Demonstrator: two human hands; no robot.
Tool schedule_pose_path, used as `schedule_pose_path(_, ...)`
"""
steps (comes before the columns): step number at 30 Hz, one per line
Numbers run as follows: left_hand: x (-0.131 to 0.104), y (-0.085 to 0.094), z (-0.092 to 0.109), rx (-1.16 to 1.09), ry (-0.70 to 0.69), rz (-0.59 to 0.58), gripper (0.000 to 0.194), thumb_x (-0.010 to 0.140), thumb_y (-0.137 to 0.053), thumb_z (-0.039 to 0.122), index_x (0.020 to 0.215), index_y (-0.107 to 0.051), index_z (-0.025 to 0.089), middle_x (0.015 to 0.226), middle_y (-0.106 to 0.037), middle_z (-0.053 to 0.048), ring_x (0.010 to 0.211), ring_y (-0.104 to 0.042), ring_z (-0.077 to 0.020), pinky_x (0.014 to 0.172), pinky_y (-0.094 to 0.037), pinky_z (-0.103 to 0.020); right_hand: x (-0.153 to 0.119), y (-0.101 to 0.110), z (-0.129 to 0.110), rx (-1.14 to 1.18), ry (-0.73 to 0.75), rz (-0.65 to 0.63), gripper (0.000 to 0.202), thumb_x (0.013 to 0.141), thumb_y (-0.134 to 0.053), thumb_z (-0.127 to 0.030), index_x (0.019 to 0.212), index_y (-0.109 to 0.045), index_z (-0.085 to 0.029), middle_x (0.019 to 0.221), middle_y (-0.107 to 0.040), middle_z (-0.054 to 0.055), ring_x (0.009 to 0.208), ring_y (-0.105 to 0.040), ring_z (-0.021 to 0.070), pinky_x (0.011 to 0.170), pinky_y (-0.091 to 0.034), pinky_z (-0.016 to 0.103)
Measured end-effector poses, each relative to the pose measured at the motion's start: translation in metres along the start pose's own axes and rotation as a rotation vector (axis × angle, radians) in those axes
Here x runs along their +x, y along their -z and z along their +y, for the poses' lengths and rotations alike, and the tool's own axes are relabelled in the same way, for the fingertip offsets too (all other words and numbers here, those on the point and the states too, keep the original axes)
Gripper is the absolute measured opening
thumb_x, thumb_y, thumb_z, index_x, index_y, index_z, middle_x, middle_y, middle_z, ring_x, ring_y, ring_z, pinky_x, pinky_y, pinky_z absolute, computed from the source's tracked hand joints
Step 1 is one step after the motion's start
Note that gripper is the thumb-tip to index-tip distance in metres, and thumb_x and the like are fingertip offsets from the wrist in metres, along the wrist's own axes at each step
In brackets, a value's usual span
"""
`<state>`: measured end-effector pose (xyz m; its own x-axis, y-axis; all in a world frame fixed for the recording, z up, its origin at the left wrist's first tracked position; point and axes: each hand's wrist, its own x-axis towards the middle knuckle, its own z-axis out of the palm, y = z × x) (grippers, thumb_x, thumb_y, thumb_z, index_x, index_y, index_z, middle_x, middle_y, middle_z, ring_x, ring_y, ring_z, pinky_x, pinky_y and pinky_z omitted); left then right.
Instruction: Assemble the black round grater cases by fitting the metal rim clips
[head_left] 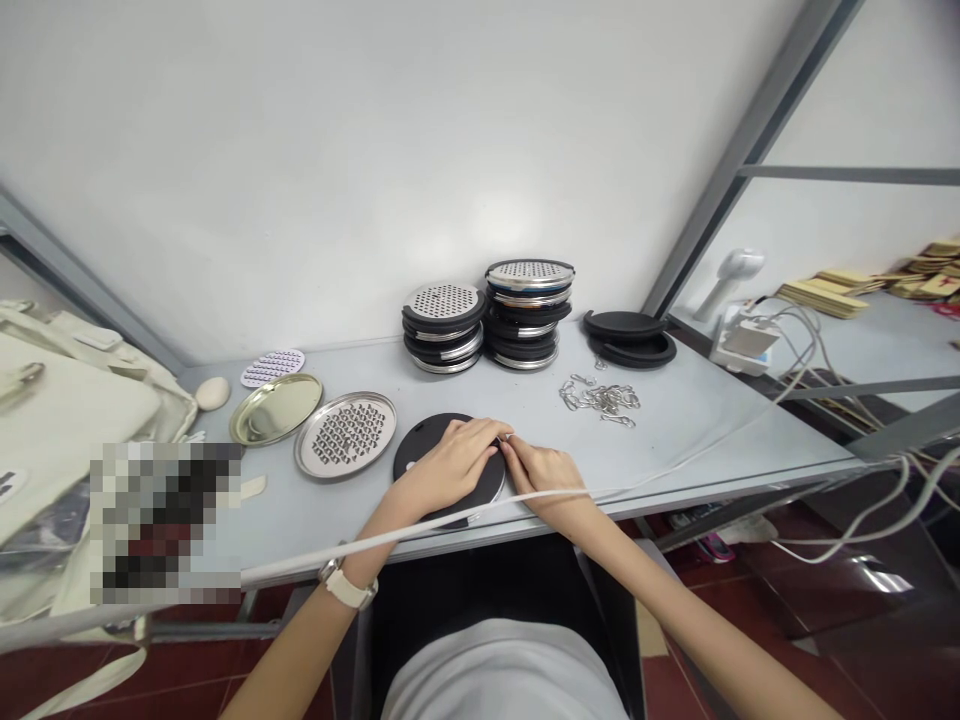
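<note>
A round black disc (424, 440) with a silver rim lies flat near the table's front edge. Across its top rests my left hand (465, 460), fingers bent over the far right edge and gripping it. At that same edge my right hand (544, 475) is closed, thumb and finger pinching a small shiny metal piece (507, 437) mostly hidden by the fingertips. Left of the disc sit a round metal grater plate (349, 437), a shallow gold-toned round lid (277, 410) and a white perforated disc with purple marks (273, 368). To the right lies a pile of silver metal clips (600, 398).
Two stacks of round graters with black rims, a left stack (444, 325) and a right stack (529, 310), stand by the wall. Black ring covers (630, 345) lie farther right. A white cable (660, 472) crosses before my forearms. A cream bag (75, 400) is at left.
</note>
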<state>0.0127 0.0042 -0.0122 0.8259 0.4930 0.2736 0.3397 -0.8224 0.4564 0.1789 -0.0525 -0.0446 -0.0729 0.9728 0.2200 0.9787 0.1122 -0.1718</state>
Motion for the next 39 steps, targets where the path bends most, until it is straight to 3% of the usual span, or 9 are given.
schedule_pose_path(8, -0.0003, 0.0009, 0.0006, 0.004, 0.005, 0.001, 0.031, 0.099, -0.032, 0.017, 0.128, -0.043, 0.022, 0.126, -0.057, -0.008, 0.119, -0.05, -0.0187, 0.102, -0.035, -0.038, -0.0013, 0.0009, -0.0006, 0.021, 0.025, -0.013, 0.034, 0.1, -0.032, -0.029, 0.104, -0.063, -0.014, 0.074, -0.073, 0.007, 0.06, -0.067, 0.0175, 0.053, -0.029, 0.027)
schedule_pose_path(19, -0.0001, 0.0022, 0.0013, -0.003, -0.011, 0.024, 0.03, 0.098, -0.036, 0.015, 0.126, -0.046, 0.021, 0.123, -0.058, -0.007, 0.117, -0.051, -0.0182, 0.1, -0.036, -0.036, -0.0019, 0.005, 0.0015, 0.147, -0.034, -0.001, 0.03, 0.099, -0.036, -0.032, 0.107, -0.062, -0.02, 0.078, -0.074, 0.004, 0.064, -0.068, 0.0174, 0.056, -0.032, 0.025)
schedule_pose_path(39, -0.0003, -0.0016, -0.0032, -0.006, 0.0, 0.001, 0.032, 0.098, -0.034, 0.018, 0.128, -0.045, 0.022, 0.125, -0.056, -0.009, 0.12, -0.049, -0.0193, 0.103, -0.035, -0.04, -0.0009, 0.004, 0.0, 0.076, 0.0, -0.003, 0.034, 0.1, -0.031, -0.03, 0.109, -0.06, -0.016, 0.077, -0.073, 0.006, 0.061, -0.067, 0.017, 0.054, -0.033, 0.025)
